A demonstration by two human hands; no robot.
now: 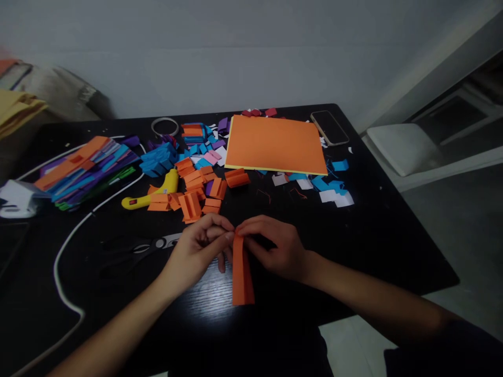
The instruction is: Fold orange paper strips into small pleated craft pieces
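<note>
A folded orange paper strip (240,272) hangs between my hands, its lower end toward me and a crease running along its length. My left hand (202,242) pinches its top end from the left with thumb and fingers. From the right, my right hand (277,243) grips the same end, fingertips close to the left ones. Just left of my left hand lie black-handled scissors (151,246), their blades partly behind the hand. Beyond the hands are several folded orange paper pieces (192,201) and a yellow glue gun (157,191).
An orange sheet (275,144) on a yellow one lies at the back, beside a phone (329,128). Bundled coloured strips (90,167), blue folded pieces (159,158) and a tape ring (165,127) sit left. A white cord (58,262) curves along the black table (377,241). Paper scraps (336,196) lie right.
</note>
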